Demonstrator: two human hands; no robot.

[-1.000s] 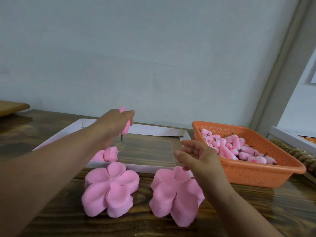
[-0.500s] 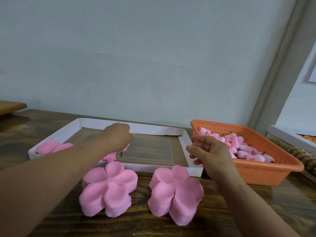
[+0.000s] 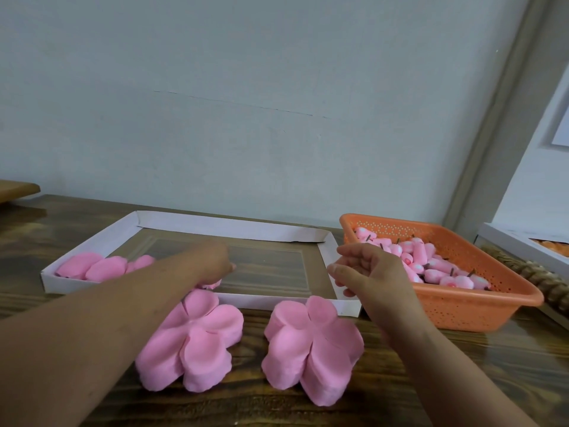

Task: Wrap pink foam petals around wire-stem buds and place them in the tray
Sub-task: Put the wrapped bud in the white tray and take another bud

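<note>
1. Hands: the left hand [image 3: 212, 261] reaches low into the white tray [image 3: 215, 224], its fingers hidden, so its grip cannot be told; a wrapped bud [image 3: 211, 285] lies just under it.
2. Right hand [image 3: 374, 272] hovers loosely curled, holding nothing, beside the orange basket [image 3: 462, 306] of buds [image 3: 431, 266].
3. Petal stacks [image 3: 191, 337] lie on the counter [image 3: 492, 365].

Single head-worn wide-angle view, looking forward and slightly down from close above a wooden table [image 3: 462, 380] toward a pale wall [image 3: 246, 103] at 12 o'clock. Both forearms enter from 6 o'clock; the tray [image 3: 215, 225] lies centrally, the orange basket [image 3: 462, 306] near 3 o'clock.
</note>
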